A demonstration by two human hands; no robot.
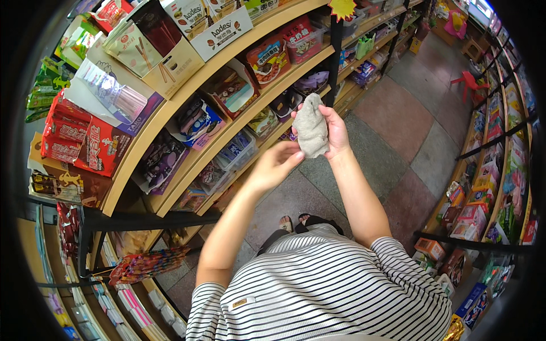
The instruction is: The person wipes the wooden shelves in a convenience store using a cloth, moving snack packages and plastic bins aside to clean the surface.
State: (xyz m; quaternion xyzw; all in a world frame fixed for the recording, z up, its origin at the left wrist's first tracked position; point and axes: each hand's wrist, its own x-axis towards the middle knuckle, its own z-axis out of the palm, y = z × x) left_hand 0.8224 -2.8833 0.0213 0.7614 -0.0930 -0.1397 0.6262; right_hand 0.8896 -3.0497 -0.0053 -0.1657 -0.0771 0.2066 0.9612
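Observation:
A crumpled, folded grey cloth [312, 128] is held up in front of me by my right hand [337, 130]. The right thumb presses on its near face, and fingertips show past its far left edge. My left hand [277, 165] is just beside the cloth's lower left corner, its fingers loosely curled and the thumb apart from them. Nothing shows between those fingers; whether the thumb tip touches the cloth cannot be told. Wooden store shelves [239, 106] with boxed snacks stand to the left of both hands.
Red snack packets [85, 136] and an open taro stick box [123, 102] line the upper left shelf. Hanging packets [149, 264] jut out at lower left. More stocked shelves [482, 183] run along the right. A red stool [468, 84] stands on the tiled floor [384, 128] farther off.

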